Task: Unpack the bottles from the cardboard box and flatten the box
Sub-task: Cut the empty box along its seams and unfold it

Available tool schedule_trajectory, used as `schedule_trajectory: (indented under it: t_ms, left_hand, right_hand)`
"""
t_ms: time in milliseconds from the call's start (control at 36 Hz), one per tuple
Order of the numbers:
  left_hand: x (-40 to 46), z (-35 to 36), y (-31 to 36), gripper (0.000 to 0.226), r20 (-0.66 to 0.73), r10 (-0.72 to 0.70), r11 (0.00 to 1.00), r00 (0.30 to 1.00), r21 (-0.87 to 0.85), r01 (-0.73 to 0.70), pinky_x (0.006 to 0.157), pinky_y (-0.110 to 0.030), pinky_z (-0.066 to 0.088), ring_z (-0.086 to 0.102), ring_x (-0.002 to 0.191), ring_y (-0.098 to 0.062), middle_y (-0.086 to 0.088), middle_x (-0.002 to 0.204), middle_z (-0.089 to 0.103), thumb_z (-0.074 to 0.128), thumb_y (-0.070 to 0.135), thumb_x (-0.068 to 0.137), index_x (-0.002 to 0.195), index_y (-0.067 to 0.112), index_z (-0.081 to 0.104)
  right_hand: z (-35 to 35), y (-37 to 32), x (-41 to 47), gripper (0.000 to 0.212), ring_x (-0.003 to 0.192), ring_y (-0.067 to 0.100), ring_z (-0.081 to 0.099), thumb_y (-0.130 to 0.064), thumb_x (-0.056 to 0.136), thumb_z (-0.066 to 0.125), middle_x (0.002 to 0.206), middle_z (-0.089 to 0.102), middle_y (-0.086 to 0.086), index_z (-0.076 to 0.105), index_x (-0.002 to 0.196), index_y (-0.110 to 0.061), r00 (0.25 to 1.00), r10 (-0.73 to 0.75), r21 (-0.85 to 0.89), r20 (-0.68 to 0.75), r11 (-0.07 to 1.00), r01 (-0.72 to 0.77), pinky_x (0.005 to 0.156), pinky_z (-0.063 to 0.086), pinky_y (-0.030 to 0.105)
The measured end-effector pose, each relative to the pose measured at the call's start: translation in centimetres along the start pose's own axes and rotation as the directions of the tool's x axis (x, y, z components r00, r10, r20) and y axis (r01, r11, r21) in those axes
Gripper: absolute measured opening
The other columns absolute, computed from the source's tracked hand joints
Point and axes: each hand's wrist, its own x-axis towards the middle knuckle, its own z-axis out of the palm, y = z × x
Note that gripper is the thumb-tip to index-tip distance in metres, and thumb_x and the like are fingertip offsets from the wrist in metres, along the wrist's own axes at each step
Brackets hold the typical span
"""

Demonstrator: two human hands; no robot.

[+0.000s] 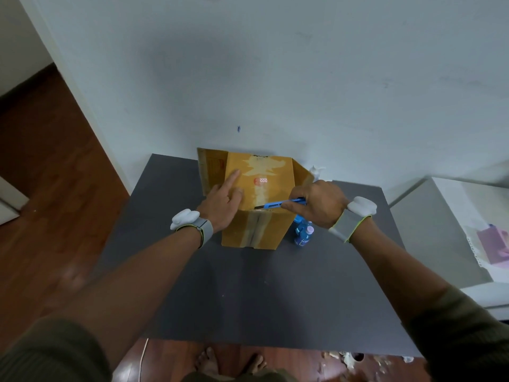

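Two blue plastic bottles (303, 232) are already standing right of the brown cardboard box (259, 194) at frame centre; flattening remains. Your left hand (223, 202) is pressing it, fingers straight, while your right hand (316, 205) is clamping a blue utility knife (281, 204) at its taped seam.

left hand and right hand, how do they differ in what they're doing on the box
The left hand lies on the brown cardboard box with fingers straight, index pointing away, holding nothing; the right hand has its fingers curled round a blue utility knife. The left hand sits at the box's left edge, the right hand at its right edge, above blue plastic bottles. Both wear grey wristbands.
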Motion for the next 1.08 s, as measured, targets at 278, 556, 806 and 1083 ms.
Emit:
schedule_trajectory:
  t_ms: [278,556,806,1083]
  left_hand:
    - [0.1,-0.2,0.2,0.054,0.008,0.005,0.999,1.0,0.05,-0.005,0.107,-0.051,0.038,0.043,0.135,-0.037,-0.007,0.159,0.031,0.023,0.061,0.103,0.153,0.055,0.004]
    - [-0.1,-0.1,0.2,0.054,0.012,-0.008,0.999,1.0,0.043,0.008,0.105,-0.05,0.039,0.046,0.132,-0.037,-0.007,0.157,0.032,0.022,0.06,0.103,0.153,0.056,0.003]
    - [-0.2,-0.1,0.4,0.053,0.018,-0.019,1.0,1.0,-0.001,0.019,0.103,-0.049,0.04,0.046,0.13,-0.036,-0.006,0.156,0.034,0.021,0.063,0.101,0.15,0.059,0.002]
    - [0.3,-1.2,0.7,0.134,0.217,0.061,0.978,0.974,-0.21,-0.014,0.114,-0.059,0.033,0.025,0.147,-0.03,0.008,0.165,0.008,0.075,0.086,0.054,0.153,0.05,-0.007]
  right_hand:
    - [-1.3,0.0,0.2,0.035,0.07,0.021,0.059,-0.053,0.095,0.052,0.073,0.064,-0.005,0.062,0.084,-0.021,0.998,-0.053,-0.214,0.035,0.975,0.059,0.058,0.035,0.027]
    - [-1.3,0.6,0.3,0.033,0.069,0.017,0.058,-0.051,0.094,0.056,0.071,0.063,-0.006,0.064,0.081,-0.021,0.996,-0.027,-0.184,0.079,0.982,0.041,0.049,0.027,0.023]
    - [-0.9,2.0,0.0,0.03,0.069,0.017,0.063,-0.054,0.093,0.055,0.075,0.068,-0.007,0.068,0.088,-0.028,0.993,0.09,-0.079,0.081,0.993,-0.084,0.062,0.049,0.03]
    - [2.7,0.3,-0.5,0.041,0.077,0.033,0.072,-0.057,0.1,0.033,0.102,0.065,0.015,0.049,0.108,-0.02,0.86,0.445,0.608,0.251,0.618,-0.498,0.06,0.062,0.047]
